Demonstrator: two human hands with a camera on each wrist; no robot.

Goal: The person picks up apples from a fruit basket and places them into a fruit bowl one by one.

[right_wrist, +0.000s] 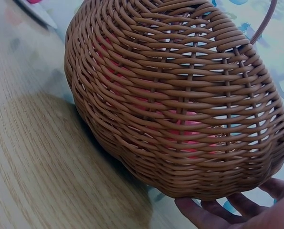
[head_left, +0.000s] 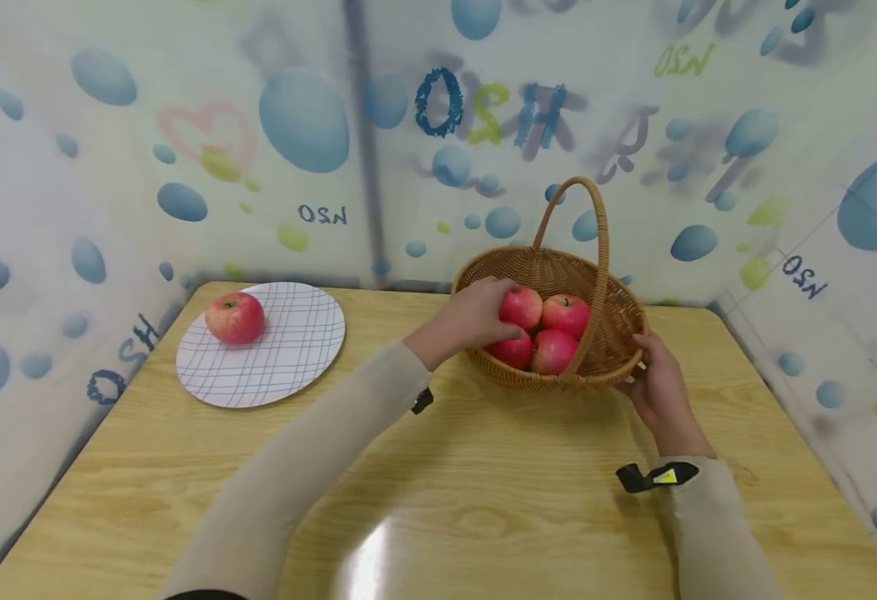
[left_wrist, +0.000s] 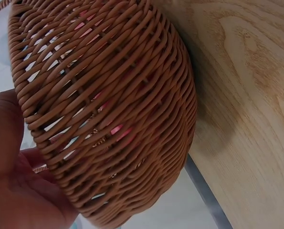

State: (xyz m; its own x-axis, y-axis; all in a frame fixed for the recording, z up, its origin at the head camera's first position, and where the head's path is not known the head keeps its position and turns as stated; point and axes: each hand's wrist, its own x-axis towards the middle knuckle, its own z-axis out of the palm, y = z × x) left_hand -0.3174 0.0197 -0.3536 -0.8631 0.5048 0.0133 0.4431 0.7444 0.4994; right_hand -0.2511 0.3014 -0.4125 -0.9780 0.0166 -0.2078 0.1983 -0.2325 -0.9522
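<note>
A pale, wood-grained surface (head_left: 483, 492) is carrying a round white plate (head_left: 296, 350) patterned with crossing lines, which is lying near its far left corner, and a brown wicker basket (head_left: 618, 308), which is standing toward the back, right of centre.

You see round apples (head_left: 566, 316) in pinkish red; a separate round apple (head_left: 235, 318) shows red with yellowish mottling. Your oval wicker basket (head_left: 622, 325) is golden brown, in a woven strand pattern. The flat round white plate (head_left: 318, 321) bears thin, dark crossing lines. Your tabletop (head_left: 483, 500) is yellowish wood grain. The pale wall covering (head_left: 408, 208) carries blue ovals, green blobs, a pink heart outline and blue-and-green lettering. Your long sleeves (head_left: 333, 442) are plain beige.
</note>
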